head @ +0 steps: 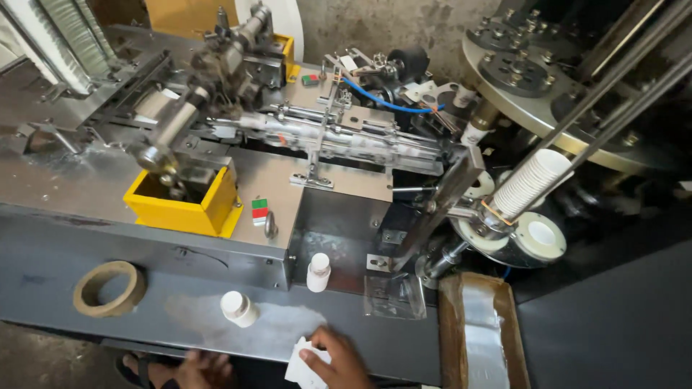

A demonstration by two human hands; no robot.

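Note:
My right hand (337, 358) is at the bottom edge, over the grey metal ledge (180, 317) of a cup-making machine. Its fingers pinch a small white piece of paper (301, 366). A small white bottle (238, 308) lies tilted on the ledge to the hand's left. A second white bottle (318, 271) stands upright just above the hand, against the machine's side. My left hand is out of view. A blurred skin-coloured shape with a dark strap (180, 371) at the bottom edge looks like a foot in a sandal.
A brown tape ring (109, 288) lies on the ledge at left. A yellow box (184, 205) sits on the machine top under a metal mechanism (216, 86). A stack of white paper cups (530, 184) slants at right. A cardboard box with silvery film (481, 331) stands at lower right.

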